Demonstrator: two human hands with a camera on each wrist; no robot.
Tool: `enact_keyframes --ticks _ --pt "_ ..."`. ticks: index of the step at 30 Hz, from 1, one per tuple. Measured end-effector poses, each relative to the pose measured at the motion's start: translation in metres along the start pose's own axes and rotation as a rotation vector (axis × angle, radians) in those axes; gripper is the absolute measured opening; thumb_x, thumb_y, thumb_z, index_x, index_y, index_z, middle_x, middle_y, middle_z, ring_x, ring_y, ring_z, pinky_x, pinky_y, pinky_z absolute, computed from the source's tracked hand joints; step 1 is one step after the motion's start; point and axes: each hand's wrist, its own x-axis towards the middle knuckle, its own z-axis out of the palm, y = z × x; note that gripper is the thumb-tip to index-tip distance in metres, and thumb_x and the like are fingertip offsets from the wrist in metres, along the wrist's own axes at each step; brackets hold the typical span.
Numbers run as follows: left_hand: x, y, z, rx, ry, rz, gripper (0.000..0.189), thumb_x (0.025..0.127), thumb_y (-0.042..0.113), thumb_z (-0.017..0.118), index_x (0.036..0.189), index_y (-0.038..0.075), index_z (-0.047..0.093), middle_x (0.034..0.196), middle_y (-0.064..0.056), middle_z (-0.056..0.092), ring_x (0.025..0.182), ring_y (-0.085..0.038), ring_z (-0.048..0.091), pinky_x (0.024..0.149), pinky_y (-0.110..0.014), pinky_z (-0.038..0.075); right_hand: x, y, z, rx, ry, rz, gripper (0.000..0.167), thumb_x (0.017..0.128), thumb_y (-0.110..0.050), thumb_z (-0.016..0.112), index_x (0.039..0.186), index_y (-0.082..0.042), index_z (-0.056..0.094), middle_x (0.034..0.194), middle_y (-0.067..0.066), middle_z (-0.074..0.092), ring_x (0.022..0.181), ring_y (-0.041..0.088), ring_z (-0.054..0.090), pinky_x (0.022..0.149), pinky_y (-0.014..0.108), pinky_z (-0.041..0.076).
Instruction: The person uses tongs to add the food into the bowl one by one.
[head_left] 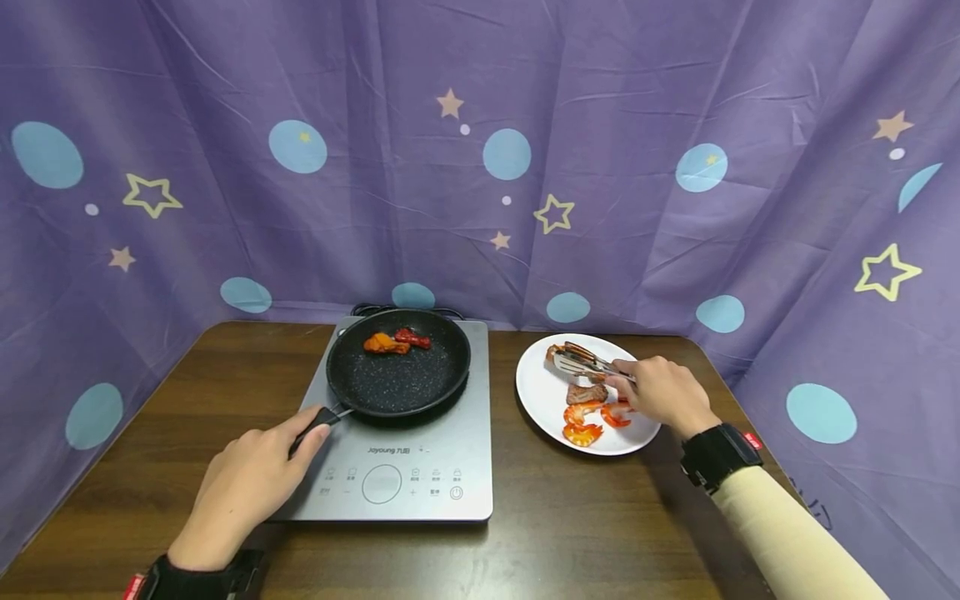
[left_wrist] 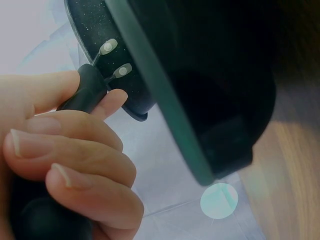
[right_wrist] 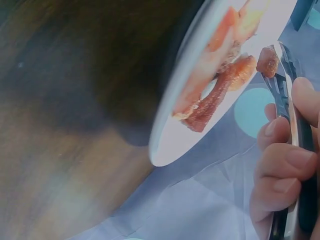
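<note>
My left hand (head_left: 247, 475) grips the black handle (head_left: 311, 427) of a frying pan (head_left: 405, 387) that sits on an induction cooker. An orange drumstick (head_left: 386, 343) and a red drumstick (head_left: 413, 337) lie in the pan. In the right wrist view my right hand (right_wrist: 285, 165) holds metal tongs (right_wrist: 295, 117) with a small brown piece of food (right_wrist: 268, 61) between their tips. The tongs reach over a white plate (head_left: 536, 400). Beneath and around them lie a brown piece of meat (head_left: 587, 394) and several orange-red shrimp (head_left: 582, 434).
The silver induction cooker (head_left: 382, 454) has its control panel towards me, with a black cable (head_left: 367, 310) behind it. A brown wooden table (head_left: 570, 517) carries everything. The purple patterned curtain (head_left: 420, 225) hangs along its back and sides.
</note>
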Motion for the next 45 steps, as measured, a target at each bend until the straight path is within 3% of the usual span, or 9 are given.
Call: enact_keyframes --ticks 6,12,18,30,34,40,45 --pt "0.001 -0.001 0.001 0.002 0.003 -0.002 0.056 0.110 0.052 0.053 0.149 0.013 0.063 0.109 -0.033 0.073 0.075 -0.046 0.072 0.047 -0.046 0.044 0.002 -0.008 -0.007 0.015 0.026 -0.012 0.034 0.106 -0.044 0.063 0.133 -0.028 0.075 0.094 0.011 0.078 0.086 0.033 0.074 0.064 0.055 0.056" --pt "0.001 0.000 0.001 0.000 0.010 0.000 0.056 0.110 0.052 0.052 0.148 0.013 0.064 0.112 -0.034 0.072 0.077 -0.048 0.072 0.048 -0.048 0.045 0.006 -0.023 -0.018 0.004 0.070 -0.060 0.035 0.104 -0.051 0.065 0.128 -0.027 0.075 0.082 0.004 0.073 0.077 0.028 0.072 0.060 0.052 0.055" --pt "0.001 -0.001 0.000 -0.001 0.011 0.003 0.056 0.111 0.053 0.051 0.148 0.012 0.064 0.113 -0.035 0.072 0.079 -0.050 0.072 0.048 -0.050 0.046 0.011 -0.043 -0.028 0.007 0.106 -0.094 0.039 0.104 -0.047 0.066 0.134 -0.022 0.074 0.088 0.006 0.076 0.080 0.030 0.073 0.060 0.053 0.055" --pt "0.000 -0.002 0.000 -0.010 -0.010 -0.015 0.058 0.111 0.054 0.051 0.150 0.013 0.062 0.110 -0.035 0.072 0.074 -0.045 0.072 0.047 -0.046 0.044 0.032 -0.093 -0.042 0.056 0.149 -0.179 0.040 0.105 -0.052 0.063 0.134 -0.027 0.074 0.086 -0.002 0.076 0.078 0.024 0.072 0.063 0.050 0.057" --pt "0.000 -0.002 -0.001 -0.011 -0.010 -0.014 0.058 0.111 0.054 0.050 0.150 0.014 0.062 0.109 -0.035 0.072 0.073 -0.045 0.071 0.046 -0.045 0.043 0.039 -0.112 -0.043 0.069 0.157 -0.200 0.043 0.105 -0.053 0.062 0.137 -0.027 0.073 0.095 0.000 0.079 0.082 0.027 0.074 0.066 0.051 0.058" --pt "0.000 -0.001 0.000 -0.011 -0.009 -0.012 0.058 0.111 0.054 0.050 0.149 0.013 0.063 0.114 -0.035 0.072 0.076 -0.047 0.072 0.046 -0.046 0.043 0.051 -0.141 -0.038 0.068 0.160 -0.264 0.035 0.105 -0.050 0.064 0.131 -0.028 0.074 0.081 -0.004 0.071 0.073 0.023 0.071 0.059 0.046 0.054" --pt "0.000 -0.001 0.000 -0.009 0.000 -0.010 0.057 0.111 0.054 0.050 0.149 0.014 0.063 0.114 -0.034 0.072 0.078 -0.048 0.072 0.047 -0.048 0.045 0.062 -0.160 -0.031 0.054 0.120 -0.298 0.038 0.105 -0.050 0.064 0.135 -0.029 0.074 0.092 -0.002 0.077 0.083 0.023 0.075 0.060 0.046 0.056"
